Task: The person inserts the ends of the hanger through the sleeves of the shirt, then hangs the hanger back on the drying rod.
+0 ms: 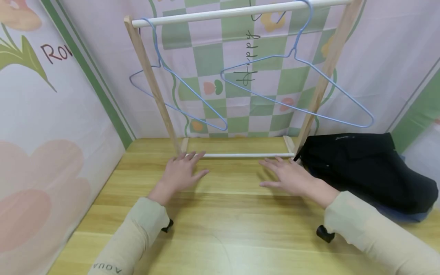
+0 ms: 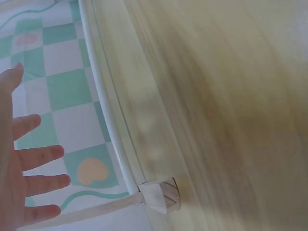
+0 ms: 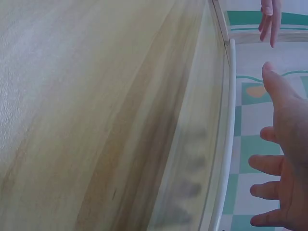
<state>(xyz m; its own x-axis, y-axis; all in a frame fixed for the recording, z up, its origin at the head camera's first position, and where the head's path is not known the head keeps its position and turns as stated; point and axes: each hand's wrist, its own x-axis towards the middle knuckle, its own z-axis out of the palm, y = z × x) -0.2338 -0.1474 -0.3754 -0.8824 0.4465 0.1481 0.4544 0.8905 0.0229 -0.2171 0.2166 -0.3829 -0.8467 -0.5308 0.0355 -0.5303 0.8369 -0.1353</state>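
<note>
Starting far L, see wall cloth (image 1: 44, 114) w/ flower print. Next along, see L hanger (image 1: 159, 61), light blue, hooked over top rail (image 1: 220, 14) of rack (image 1: 151, 76) nr L post (image 1: 167, 120); bare. Below, find L hand (image 1: 178, 173) by L end of low bar (image 1: 240, 155), over table (image 1: 213, 221): fingers spread, gripping nothing. Can't tell if touching bar or just above it.

Twd mid, see checked cloth (image 1: 258, 110) behind rack. Then see R hanger (image 1: 294, 47), same blue, also hooked over rail, also bare, extending past R post (image 1: 334, 57). Below, find R hand (image 1: 290, 177) nr R end of low bar, likewise spread & empty. Can't tell abt contact there either.

Far R, see black bundle (image 1: 361, 173) lying on table just beside foot of R post, w/ blue edge (image 1: 409, 217) showing underneath; not held.

Re progress, would count as done: rack standing, both hangers up. Would count as not done: putting anything on hangers. Prob. at start, end or pause btwn steps; can't tell which.
</note>
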